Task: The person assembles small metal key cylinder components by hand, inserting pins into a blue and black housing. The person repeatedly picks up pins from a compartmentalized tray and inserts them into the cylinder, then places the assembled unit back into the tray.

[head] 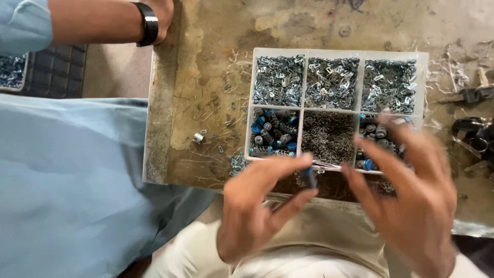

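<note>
The left hand (pixel 252 206) has its grip narrowed to a pinch: thumb and forefinger close on a small blue part (pixel 309 176), blurred, so its exact kind cannot be told. The right hand (pixel 411 201) is spread wide with fingers apart, holding nothing, its fingertips just beside the pinched part and reaching over the near right corner of a clear compartment tray (pixel 337 52).

The part sits between the two hands, just off the tray's near edge. The tray lies on a worn, stained table (pixel 206 62) and has six compartments. The three far ones hold small bent metal clips (pixel 332 81). In the near row, the left compartment holds blue-capped cylindrical parts (pixel 272 134), the middle one fine wire springs (pixel 328 135), and the right one more blue-capped parts, half hidden by the right hand's fingers.

Loose clips and wire bits are scattered on the table left of the tray, with a small white sleeve (pixel 198 137) among them. Dark hand tools (pixel 476 134) lie at the right edge. Another person in a light blue garment (pixel 67 180) stands close on the left, their forearm with a black wristband (pixel 150 23) resting at the table's far left corner. Bare table remains left of and beyond the tray.
</note>
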